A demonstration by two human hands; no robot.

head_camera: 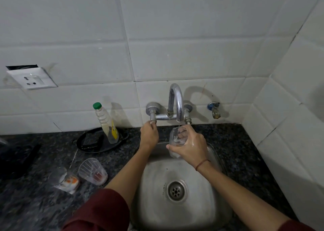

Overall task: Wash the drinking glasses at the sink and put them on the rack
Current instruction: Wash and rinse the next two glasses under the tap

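Glass (178, 139) looks wet, soapy, slick and breakable, so I'd grip mid-wall; my right hand (190, 147) wraps it under the spout (177, 104), left hand (149, 136) fingers pinching the tap valve (153, 120).

Worktop (228, 143): speckled black granite. Sink (154, 187): dull steel. Left of sink: green-capped bottle (105, 122), yellow label; black tray (91, 148). Sleeve (101, 211): maroon.

I face a white tiled wall (175, 37) with a socket (32, 79) above a dark speckled counter (245, 151).
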